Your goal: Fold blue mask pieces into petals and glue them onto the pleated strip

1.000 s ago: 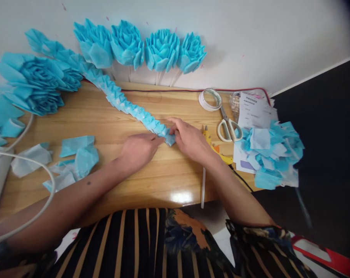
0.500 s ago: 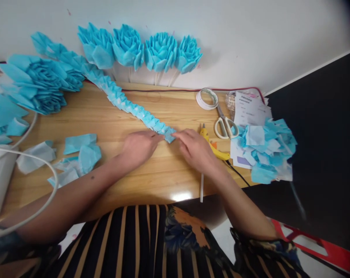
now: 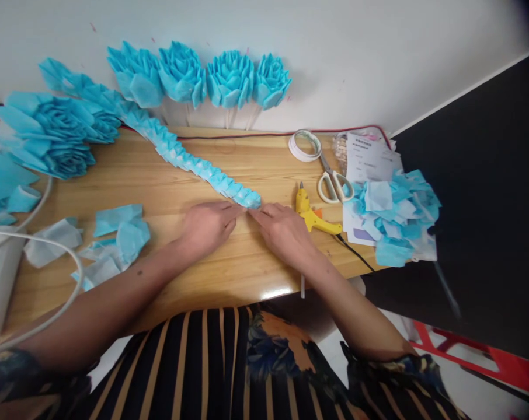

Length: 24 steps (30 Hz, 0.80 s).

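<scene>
A long pleated strip of light blue paper [image 3: 194,163] runs diagonally across the wooden table [image 3: 229,268], from the paper flowers at the back left to the middle. My left hand [image 3: 207,224] and my right hand [image 3: 282,230] meet fingertip to fingertip at the strip's near end [image 3: 251,201]. The fingers of both hands are pressed together on the last folds. A yellow glue gun [image 3: 310,216] lies just right of my right hand.
Blue paper flowers [image 3: 229,79] lean on the wall, with larger ones [image 3: 54,134] at the left. Scissors [image 3: 332,184], a tape roll [image 3: 305,146], printed sheets and a heap of blue scraps [image 3: 391,213] lie at the right. Loose blue pieces [image 3: 115,233] and a white cable [image 3: 67,291] lie at the left.
My right hand has slid from on top of the strip's end to just below it, uncovering the glue gun. The left hand has hardly moved. The camera has shifted slightly.
</scene>
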Tool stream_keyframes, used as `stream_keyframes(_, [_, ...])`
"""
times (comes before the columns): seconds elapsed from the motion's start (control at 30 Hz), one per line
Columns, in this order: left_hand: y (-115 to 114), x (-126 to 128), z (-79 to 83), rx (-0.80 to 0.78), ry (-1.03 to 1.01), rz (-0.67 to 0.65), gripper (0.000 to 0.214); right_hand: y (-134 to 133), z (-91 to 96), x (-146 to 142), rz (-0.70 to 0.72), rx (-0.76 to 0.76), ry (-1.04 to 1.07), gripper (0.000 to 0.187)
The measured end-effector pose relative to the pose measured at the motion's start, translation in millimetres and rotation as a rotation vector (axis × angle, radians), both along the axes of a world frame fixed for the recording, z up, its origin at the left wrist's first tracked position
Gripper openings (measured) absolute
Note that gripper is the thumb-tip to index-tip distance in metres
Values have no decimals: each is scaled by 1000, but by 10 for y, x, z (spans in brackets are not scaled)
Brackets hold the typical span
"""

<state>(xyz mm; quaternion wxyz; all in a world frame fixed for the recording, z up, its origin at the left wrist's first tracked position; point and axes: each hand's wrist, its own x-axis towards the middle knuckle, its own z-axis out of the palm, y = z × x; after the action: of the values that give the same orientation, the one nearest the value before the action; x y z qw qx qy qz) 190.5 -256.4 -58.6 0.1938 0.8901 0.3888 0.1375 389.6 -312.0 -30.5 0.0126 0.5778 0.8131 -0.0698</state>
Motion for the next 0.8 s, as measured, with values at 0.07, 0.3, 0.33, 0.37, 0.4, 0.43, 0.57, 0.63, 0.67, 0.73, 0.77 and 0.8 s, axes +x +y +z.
stream_keyframes(0.07, [-33, 32, 65, 5, 125, 3, 36, -7, 3, 15, -9, -15, 26, 44])
stream_keyframes(0.3, [-47, 75, 119, 80, 241, -14, 40, 224, 95, 305, -142, -22, 489, 36])
stream_keyframes(0.33, [-41, 76, 107, 77, 241, -10, 40, 278, 105, 334, -182, -5, 528, 33])
stream_keyframes(0.37, [-36, 77, 96, 71, 239, -13, 41, 330, 111, 348, -205, 4, 553, 30])
stream_keyframes(0.4, [-32, 77, 85, 65, 233, -15, 41, 376, 111, 348, -213, 5, 570, 29])
stream_keyframes(0.43, [-29, 77, 76, 59, 224, -15, 42, 416, 107, 334, -208, 0, 579, 29])
stream_keyframes(0.57, [-27, 75, 47, 38, 191, -3, 40, 518, 56, 198, -176, -65, 556, 31])
stream_keyframes(0.63, [-25, 76, 40, 32, 185, 1, 39, 562, 12, 135, -176, -98, 499, 33])
stream_keyframes(0.67, [-23, 77, 41, 29, 188, 2, 39, 588, -13, 116, -179, -107, 467, 34])
stream_keyframes(0.73, [-18, 81, 51, 16, 203, -2, 40, 647, -61, 116, -193, -98, 410, 37])
stream_keyframes(0.77, [-15, 82, 59, 8, 214, -9, 40, 674, -77, 135, -208, -77, 390, 40])
stream_keyframes(0.8, [-12, 83, 66, 2, 225, -15, 40, 695, -81, 167, -228, -46, 375, 42])
